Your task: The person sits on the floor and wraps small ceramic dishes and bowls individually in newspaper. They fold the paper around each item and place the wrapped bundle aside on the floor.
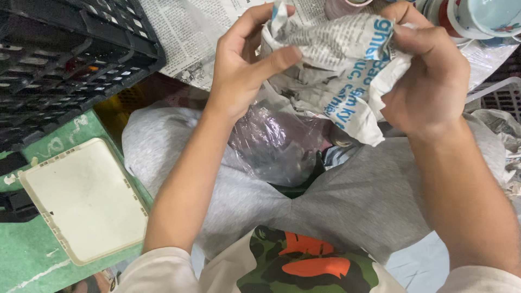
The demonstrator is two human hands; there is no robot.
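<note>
My left hand (244, 65) and my right hand (429, 76) both grip a crumpled bundle of newspaper (342, 65) held up between them over my lap. Fingers of each hand press into the paper's folds; whatever is wrapped inside is hidden. Under the bundle a clear plastic bag (277, 141) hangs down between my knees in grey trousers (358, 201).
A black plastic crate (59, 59) stands at the upper left. A cream square lid (81, 201) lies on the green floor at the left. Spread newspaper (190, 32) lies ahead, with ceramic cups (483, 16) at the upper right and more crumpled paper (502, 135) at the right edge.
</note>
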